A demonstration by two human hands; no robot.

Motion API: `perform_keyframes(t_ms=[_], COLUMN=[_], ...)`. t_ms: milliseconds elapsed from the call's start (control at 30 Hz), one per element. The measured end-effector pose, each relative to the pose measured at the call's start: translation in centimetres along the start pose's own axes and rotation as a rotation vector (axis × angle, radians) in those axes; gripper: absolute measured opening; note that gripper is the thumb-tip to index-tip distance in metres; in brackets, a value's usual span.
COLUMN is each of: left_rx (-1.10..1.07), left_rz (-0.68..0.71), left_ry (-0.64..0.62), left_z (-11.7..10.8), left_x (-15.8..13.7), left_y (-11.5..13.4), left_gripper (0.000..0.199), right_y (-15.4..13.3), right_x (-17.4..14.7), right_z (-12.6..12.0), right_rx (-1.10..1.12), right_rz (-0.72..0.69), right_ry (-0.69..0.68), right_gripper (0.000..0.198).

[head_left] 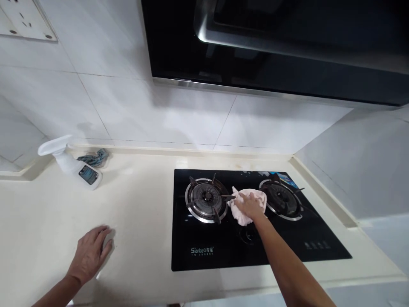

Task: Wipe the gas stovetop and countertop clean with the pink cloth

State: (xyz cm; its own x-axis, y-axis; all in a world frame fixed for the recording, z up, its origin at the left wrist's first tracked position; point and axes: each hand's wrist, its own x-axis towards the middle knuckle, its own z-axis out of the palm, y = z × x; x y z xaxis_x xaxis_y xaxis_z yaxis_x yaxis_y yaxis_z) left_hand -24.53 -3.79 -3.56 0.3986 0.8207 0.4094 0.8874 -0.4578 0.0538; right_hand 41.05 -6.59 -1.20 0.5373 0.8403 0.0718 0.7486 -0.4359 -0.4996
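A pale pink cloth [246, 213] lies bunched on the black glass gas stove [223, 251], between the two burners. From above, my right hand [251, 205] presses on it with the fingers over the fabric. Beside the cloth sits the left burner [207, 199] with its pan supports; on the other side is the right burner [283, 198]. My left hand [91, 251] rests on the pale countertop [140, 230] left of the stove, thumb apart from the loosely bent fingers, holding nothing.
A white spray bottle [72, 164] with a dark label leans at the back left. Behind it lies a crumpled blue-grey rag [95, 157]. Overhead hangs a black range hood [271, 64], low above the stove. Tiled walls [128, 111] bound the counter at the back and right.
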Motion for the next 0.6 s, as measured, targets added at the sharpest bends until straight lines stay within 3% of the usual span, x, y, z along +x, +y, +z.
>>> perform_keyframes(t_ms=[133, 267, 433, 600], left_rx=[-0.006, -0.007, -0.005, -0.014], left_rz=[-0.016, -0.014, -0.020, -0.027], left_ry=[-0.017, -0.030, -0.038, -0.055], left_z=[0.3, 0.5, 0.4, 0.0], left_x=[0.0, 0.0, 0.2, 0.5], left_y=[-0.2, -0.3, -0.4, -0.2], left_gripper=[0.044, 0.046, 0.049, 0.050], right_y=[-1.7, -4.0, -4.8, -1.7], right_x=[-4.3, -8.6, -14.1, -21.2], right_z=[1.3, 1.9, 1.9, 2.0], right_rx=[-0.162, -0.372, -0.251, -0.085], right_rz=[0.028, -0.123, -0.368, -0.461], right_ry=[-0.091, -0.127, -0.070, -0.031], right_gripper=[0.060, 0.062, 0.045, 0.040])
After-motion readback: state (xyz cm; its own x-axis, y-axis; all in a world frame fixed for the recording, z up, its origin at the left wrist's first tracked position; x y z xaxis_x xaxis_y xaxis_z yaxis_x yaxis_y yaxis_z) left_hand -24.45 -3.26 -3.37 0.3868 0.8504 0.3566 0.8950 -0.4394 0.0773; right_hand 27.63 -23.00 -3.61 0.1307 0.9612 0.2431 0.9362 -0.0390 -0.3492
